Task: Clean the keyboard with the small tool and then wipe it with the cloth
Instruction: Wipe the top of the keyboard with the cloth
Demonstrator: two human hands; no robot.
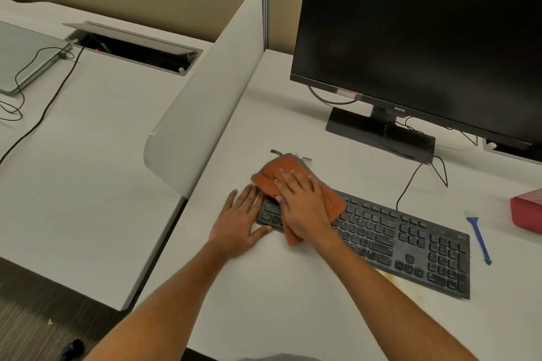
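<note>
White office desk (pixel 293 287), dark monitor (pixel 425 38) behind: the wiping step looks underway.

The right hand (pixel 305 208) presses the orange cloth (pixel 272 182) flat, fingers straight, onto the left end of the black keyboard (pixel 410 243); the left hand (pixel 240 223) lies flat with fingers extended beside that end, seemingly steadying it. The blue small tool (pixel 479 239) lies on the desk just right of the keyboard, apart from both hands. Next, the cloth likely needs sweeping rightward across the uncovered keys. A red box (pixel 528 211) sits at the right edge; its contents cannot be seen.

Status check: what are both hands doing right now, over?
Right hand flat, pressing cloth on keyboard. Left hand flat, steadying its end. Tool lies aside. Nothing blocking.
</note>
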